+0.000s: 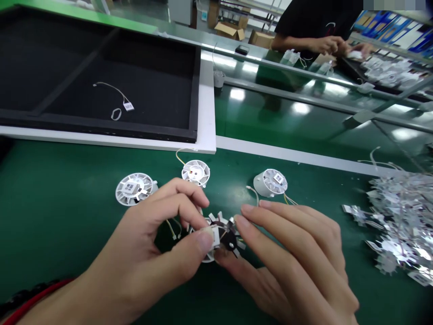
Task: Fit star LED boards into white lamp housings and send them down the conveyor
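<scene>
A toothed disc (pixel 228 238), black with white tabs and a white label, is between my two hands just above the green table. My left hand (pixel 152 243) is closed, its thumb and index finger pinching the labelled side. My right hand (pixel 291 253) has its thumb under the disc's near edge and its index finger against the right rim. Part of a white round housing (pixel 209 258) shows beneath the disc; my fingers cover most of it. Around them stand a white spoked housing with a label (pixel 130 188), a smaller spoked one (pixel 195 172) and a cylindrical one (pixel 265 184).
A heap of toothed pieces with wires (pixel 402 216) lies at the right. A black tray (pixel 152 81) at the back left holds a labelled wired piece (pixel 128 106) and a white loop (pixel 116 114). Beyond a metal rail (pixel 291 100), a co-worker's hands (pixel 331 46) handle white parts.
</scene>
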Tool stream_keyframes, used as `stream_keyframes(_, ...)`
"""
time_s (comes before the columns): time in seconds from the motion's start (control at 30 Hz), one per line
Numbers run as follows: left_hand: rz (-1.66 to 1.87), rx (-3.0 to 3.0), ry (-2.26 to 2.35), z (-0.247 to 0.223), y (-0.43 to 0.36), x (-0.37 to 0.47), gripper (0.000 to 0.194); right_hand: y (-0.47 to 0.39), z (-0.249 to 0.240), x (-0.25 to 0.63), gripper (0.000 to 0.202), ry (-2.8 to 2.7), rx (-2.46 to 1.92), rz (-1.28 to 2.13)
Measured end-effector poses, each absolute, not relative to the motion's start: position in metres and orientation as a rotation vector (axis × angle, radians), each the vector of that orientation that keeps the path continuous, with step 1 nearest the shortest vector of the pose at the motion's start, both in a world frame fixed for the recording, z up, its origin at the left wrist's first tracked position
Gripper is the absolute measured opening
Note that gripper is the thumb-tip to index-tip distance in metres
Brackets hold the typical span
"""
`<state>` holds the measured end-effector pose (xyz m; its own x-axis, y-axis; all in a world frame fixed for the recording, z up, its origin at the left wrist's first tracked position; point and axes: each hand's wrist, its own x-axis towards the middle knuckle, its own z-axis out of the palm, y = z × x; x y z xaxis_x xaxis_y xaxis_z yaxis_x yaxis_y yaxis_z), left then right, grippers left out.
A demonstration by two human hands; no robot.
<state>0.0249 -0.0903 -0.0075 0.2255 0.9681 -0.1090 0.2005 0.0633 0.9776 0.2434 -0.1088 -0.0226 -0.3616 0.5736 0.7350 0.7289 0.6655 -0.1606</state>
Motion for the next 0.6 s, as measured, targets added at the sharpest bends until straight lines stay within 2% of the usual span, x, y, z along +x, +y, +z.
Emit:
stream_keyframes(0.17,0.743,1.109,1.002,-0.01,-0.087,0.025,0.023,-0.11,-0.021,0.244,0.01,-2.056,-1.019,-0.232)
stream_keyframes(0.37,0.675,0.678,0.613,-0.024,-0.09,0.025,0.015,-0.11,-0.024,0.242,0.01,-1.987,-1.016,-0.188)
stream_keyframes(0.6,0.642,0.544,0.571,-0.02,-0.083,0.028,0.026,-0.108,-0.03,0.241,0.028,-2.011,-1.016,-0.032)
